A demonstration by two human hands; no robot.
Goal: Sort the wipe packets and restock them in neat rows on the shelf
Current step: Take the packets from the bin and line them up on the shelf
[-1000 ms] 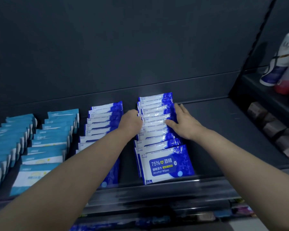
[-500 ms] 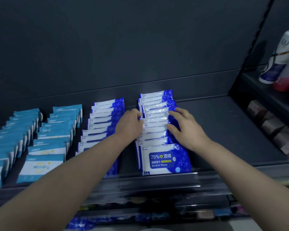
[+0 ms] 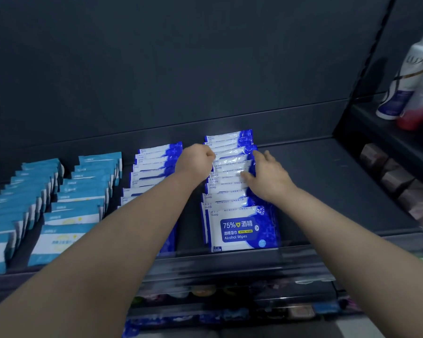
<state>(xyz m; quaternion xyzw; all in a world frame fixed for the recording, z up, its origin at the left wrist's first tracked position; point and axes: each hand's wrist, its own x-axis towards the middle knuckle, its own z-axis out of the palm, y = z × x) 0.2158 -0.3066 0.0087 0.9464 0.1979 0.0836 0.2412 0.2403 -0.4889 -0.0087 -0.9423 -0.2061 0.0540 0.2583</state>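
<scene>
A row of dark blue and white alcohol wipe packets [image 3: 239, 230] runs front to back on the dark shelf [image 3: 327, 186]. My left hand [image 3: 195, 159] is curled into a fist, and its knuckles press the row's left edge near the back. My right hand [image 3: 269, 176] lies against the row's right edge with fingers stretched along it and the thumb resting on the packet tops. A second row of the same dark blue packets [image 3: 154, 162] stands to the left, partly hidden by my left forearm. Two rows of light blue packets [image 3: 88, 191] [image 3: 22, 196] fill the left end.
The shelf has a clear front rail [image 3: 230, 262]. White and red bottles [image 3: 405, 89] stand on a higher shelf at right, with small brown boxes [image 3: 396, 176] below them. Bare shelf floor lies right of the rows. Blurred goods show on the lower shelf.
Both hands have slid further back along the right-hand dark blue row, still squeezing it from either side. The packets near the back now stand more evenly.
</scene>
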